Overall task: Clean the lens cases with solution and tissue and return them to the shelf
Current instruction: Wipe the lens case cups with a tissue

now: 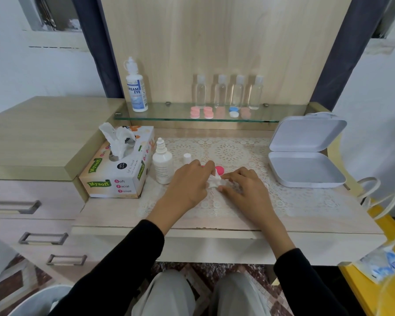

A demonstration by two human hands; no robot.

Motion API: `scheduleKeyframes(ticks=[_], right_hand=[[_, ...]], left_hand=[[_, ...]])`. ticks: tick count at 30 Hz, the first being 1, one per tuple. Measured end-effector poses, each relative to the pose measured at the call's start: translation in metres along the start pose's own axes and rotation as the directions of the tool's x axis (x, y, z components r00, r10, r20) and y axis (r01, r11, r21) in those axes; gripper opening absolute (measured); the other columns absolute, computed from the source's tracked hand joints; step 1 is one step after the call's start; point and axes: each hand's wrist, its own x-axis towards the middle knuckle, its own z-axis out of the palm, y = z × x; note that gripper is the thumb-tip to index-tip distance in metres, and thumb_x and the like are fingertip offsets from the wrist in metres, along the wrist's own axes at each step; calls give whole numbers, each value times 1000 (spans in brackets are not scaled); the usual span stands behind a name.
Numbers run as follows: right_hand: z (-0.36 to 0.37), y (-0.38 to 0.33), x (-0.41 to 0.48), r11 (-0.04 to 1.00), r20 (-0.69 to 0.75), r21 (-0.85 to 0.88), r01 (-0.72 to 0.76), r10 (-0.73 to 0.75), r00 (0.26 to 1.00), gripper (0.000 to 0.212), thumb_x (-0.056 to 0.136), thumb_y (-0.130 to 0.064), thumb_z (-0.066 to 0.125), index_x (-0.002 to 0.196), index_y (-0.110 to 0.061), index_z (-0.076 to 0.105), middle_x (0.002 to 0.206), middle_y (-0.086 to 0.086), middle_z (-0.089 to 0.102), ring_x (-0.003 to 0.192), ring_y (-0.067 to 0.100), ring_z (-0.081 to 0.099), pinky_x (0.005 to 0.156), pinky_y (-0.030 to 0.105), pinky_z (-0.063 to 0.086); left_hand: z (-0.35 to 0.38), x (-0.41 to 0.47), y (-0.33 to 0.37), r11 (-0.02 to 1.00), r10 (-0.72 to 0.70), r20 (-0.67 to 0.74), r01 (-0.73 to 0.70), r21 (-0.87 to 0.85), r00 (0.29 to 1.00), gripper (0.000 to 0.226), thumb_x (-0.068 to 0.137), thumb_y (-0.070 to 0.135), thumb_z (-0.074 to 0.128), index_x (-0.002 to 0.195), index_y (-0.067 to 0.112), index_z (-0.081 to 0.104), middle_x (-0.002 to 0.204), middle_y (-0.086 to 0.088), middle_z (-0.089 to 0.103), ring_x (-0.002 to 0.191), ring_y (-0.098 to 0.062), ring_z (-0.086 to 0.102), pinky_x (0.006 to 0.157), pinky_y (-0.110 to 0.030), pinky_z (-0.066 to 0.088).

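At the left of the frame a tissue box stands on the desk top, one sheet pulled up out of its slot. Above and just right of it, in the upper middle, a large solution bottle stands upright at the left end of the glass shelf. Below, touching or nearly touching the box's right side, a small white dropper bottle stands uncapped on the lace mat, with its white cap just to the right. The left hand reaches in from the lower left in a black sleeve, knuckles up, wrist low over the mat, its fingers curled and pinching the left side of a crumpled tissue at the centre of the frame. A pink lens case lies on the mat right behind the tissue; whether another piece is wrapped inside cannot be told. The right hand comes in from the lower right, palm down, thumb and forefinger nipping the tissue's right side, the other fingers bent. On the shelf above, pink lens cases and a blue-and-white one sit before four clear bottles. At the right edge of the mat a white hinged box lies open.
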Motion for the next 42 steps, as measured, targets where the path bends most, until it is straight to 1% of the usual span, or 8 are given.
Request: scheduleKeyframes(ticks=[14,17,21,24,27,31,40,42], right_hand=[[1,1,1,1000,-6,10,-17,17,1000,29,86,-41,65,113,-29,68,94,-12,55,92,11,46,72,29,34],[2,2,2,1000,-4,17,-20,20,1000,30,85,-41,65,112,-29,69,94,-12,55,93,10,46,73,30,35],[2,2,2,1000,-6,21,-20,21,1000,29,84,-41,66,111,-30,69,93,-14,54,92,10,46,73,31,37],[1,2,2,1000,-5,18,-20,20,1000,30,84,-41,66,111,-30,69,95,-13,55,93,11,47,75,32,40],[2,2,2,1000,-6,11,-20,20,1000,30,84,-41,66,112,-28,69,95,-12,56,94,11,47,75,32,40],[2,2,2,1000,-11,14,-25,25,1000,31,84,-41,67,111,-27,69,97,-11,58,95,12,48,77,33,42],[2,1,1,999,-11,22,-26,26,1000,28,85,-39,67,110,-26,70,95,-11,57,97,12,49,79,34,42],[2,0,1,999,-11,28,-23,23,1000,28,85,-38,67,110,-25,70,94,-10,57,97,13,50,79,35,43]], left_hand=[[12,-1,-4,951,-136,-8,128,-280,991,22,83,7,57,99,17,46,86,-6,53,76,-22,50,59,-32,36],[18,0,-7,882,-206,-7,183,-434,979,23,80,5,61,88,21,46,79,-4,58,74,-20,51,61,-34,39],[24,-2,-3,735,-347,-29,252,-629,937,22,83,1,60,80,17,45,67,9,50,62,-6,45,54,-14,33],[27,-4,2,658,-426,-115,220,-721,898,20,84,0,59,82,16,48,72,5,55,65,-9,48,57,-12,35],[29,-9,2,776,-359,-215,162,-609,908,18,86,3,58,87,20,51,83,2,58,79,-15,50,62,-15,37],[24,-15,5,964,-161,-289,87,-252,944,13,86,9,58,97,16,56,83,-3,56,82,-21,51,61,-32,41],[8,-10,17,991,-25,-274,61,122,961,42,50,16,89,84,19,64,58,1,56,51,-17,49,48,-23,30],[7,-6,19,993,-61,-246,83,82,967,36,69,13,78,100,18,60,73,-3,59,61,-18,43,55,-27,33]])
